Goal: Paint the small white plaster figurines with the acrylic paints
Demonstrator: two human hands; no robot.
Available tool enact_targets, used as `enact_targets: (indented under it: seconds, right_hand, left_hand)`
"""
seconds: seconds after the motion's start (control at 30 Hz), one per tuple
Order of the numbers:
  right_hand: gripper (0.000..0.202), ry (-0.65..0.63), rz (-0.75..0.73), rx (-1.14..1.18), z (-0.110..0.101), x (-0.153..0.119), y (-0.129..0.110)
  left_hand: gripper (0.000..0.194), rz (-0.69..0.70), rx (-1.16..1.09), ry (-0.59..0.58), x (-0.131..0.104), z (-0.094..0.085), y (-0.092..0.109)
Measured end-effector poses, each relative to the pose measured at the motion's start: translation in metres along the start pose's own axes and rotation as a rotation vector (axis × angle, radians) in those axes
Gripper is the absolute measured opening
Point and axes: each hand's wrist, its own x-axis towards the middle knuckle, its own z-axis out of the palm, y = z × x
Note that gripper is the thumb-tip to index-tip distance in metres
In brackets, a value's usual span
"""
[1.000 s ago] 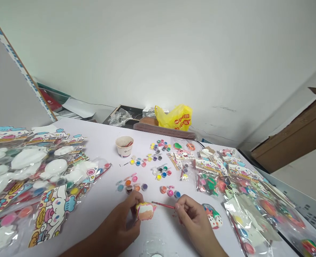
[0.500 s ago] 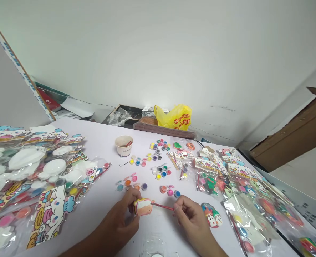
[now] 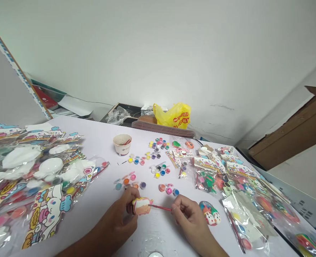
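Note:
My left hand (image 3: 124, 210) is closed around the edge of a small plaster figurine (image 3: 142, 206), partly painted orange, pink and yellow with a white patch. Between the thumb and fingers of my right hand (image 3: 188, 217) is a thin red paintbrush (image 3: 162, 207), its tip touching the figurine's right side. Just beyond my hands lie opened paint pots: an orange pot (image 3: 126, 181) near the left hand and a pink pot (image 3: 169, 191) with a blue one farther right. A painted figurine (image 3: 210, 213) with red, green and blue areas rests right of my right hand.
A paper cup (image 3: 122, 144) with a brush inside stands behind the paint pots. Bagged plaster kits with cartoon cards (image 3: 47, 210) cover the left side, and more bagged kits (image 3: 240, 167) lie on the right. At the back sits a yellow plastic bag (image 3: 172, 116).
The brush tip has shifted from the figurine's upper right edge slightly lower onto its side. Both hands keep their hold; the whole view has moved a little.

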Motion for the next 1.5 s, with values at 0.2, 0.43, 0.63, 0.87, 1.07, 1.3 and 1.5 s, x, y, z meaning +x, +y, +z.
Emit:
enact_targets:
  seconds: [0.2, 0.43, 0.63, 0.87, 1.07, 1.3, 1.5]
  right_hand:
    - [0.037, 0.011, -0.005, -0.002, -0.001, -0.001, 0.000]
    - [0.033, 0.007, -0.010, -0.001, -0.002, 0.000, 0.001]
    - [0.034, 0.006, -0.010, 0.003, -0.002, 0.001, 0.002]
    - [0.038, 0.010, -0.001, 0.002, 0.000, 0.000, 0.001]
    - [0.043, 0.038, 0.030, 0.070, 0.004, 0.001, 0.003]
    - [0.047, 0.090, 0.012, 0.260, 0.020, 0.013, 0.004]
    - [0.049, 0.102, -0.009, 0.302, 0.022, 0.033, -0.008]
  left_hand:
    - [0.011, 0.003, 0.020, -0.024, 0.000, -0.002, 0.003]
    - [0.010, 0.000, -0.006, 0.000, -0.001, 0.000, 0.001]
    - [0.012, -0.005, -0.041, 0.007, 0.000, 0.001, -0.004]
    - [0.011, -0.014, -0.082, 0.010, -0.001, 0.001, -0.003]
    - [0.012, -0.016, -0.004, 0.048, 0.001, -0.001, 0.000]
    - [0.020, 0.006, 0.063, 0.079, 0.008, -0.002, -0.002]
    - [0.018, 0.014, 0.106, 0.093, 0.015, -0.007, 0.000]
